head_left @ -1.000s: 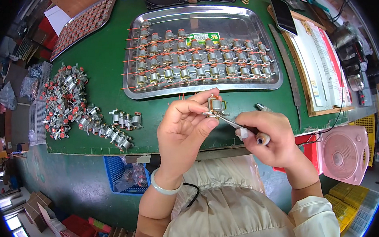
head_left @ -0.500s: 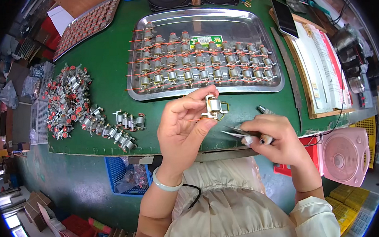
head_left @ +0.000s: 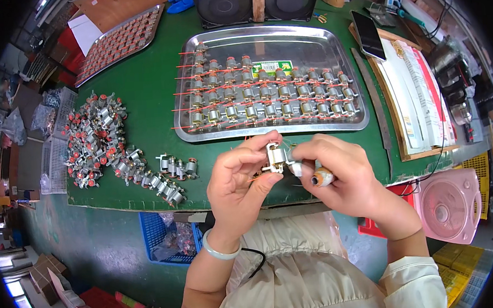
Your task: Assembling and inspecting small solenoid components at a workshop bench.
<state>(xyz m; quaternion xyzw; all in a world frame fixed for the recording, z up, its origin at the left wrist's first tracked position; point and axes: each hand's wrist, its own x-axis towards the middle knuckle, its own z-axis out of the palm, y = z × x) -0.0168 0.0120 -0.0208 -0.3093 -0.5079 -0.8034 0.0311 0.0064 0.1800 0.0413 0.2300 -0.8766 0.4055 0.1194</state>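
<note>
Between its thumb and fingers, my left hand (head_left: 237, 174) grips a small electrical component (head_left: 278, 156), a silver cylinder in a metal bracket with orange wire. My right hand (head_left: 340, 171) is closed around a round wooden-handled tool (head_left: 322, 177). A white-wrapped piece shows at its fingertips, which are right beside the component; my fingers hide the working tips. Just beyond both hands lies a metal tray (head_left: 363, 121) with several rows of similar components (head_left: 269, 112), many with orange wires pointing left.
At left sits a heap of loose components (head_left: 96, 135), with a short row (head_left: 177, 167) nearby. A second filled tray (head_left: 118, 46) is at far left. On the right are a long flat metal strip (head_left: 375, 112), a phone (head_left: 367, 33) and a paper-covered board (head_left: 415, 98). Speakers (head_left: 223, 6) stand behind.
My right hand has moved left and up to the component, and the pointed metal tips seen before are now hidden. The left hand keeps its grip. The whole view has shifted slightly.
</note>
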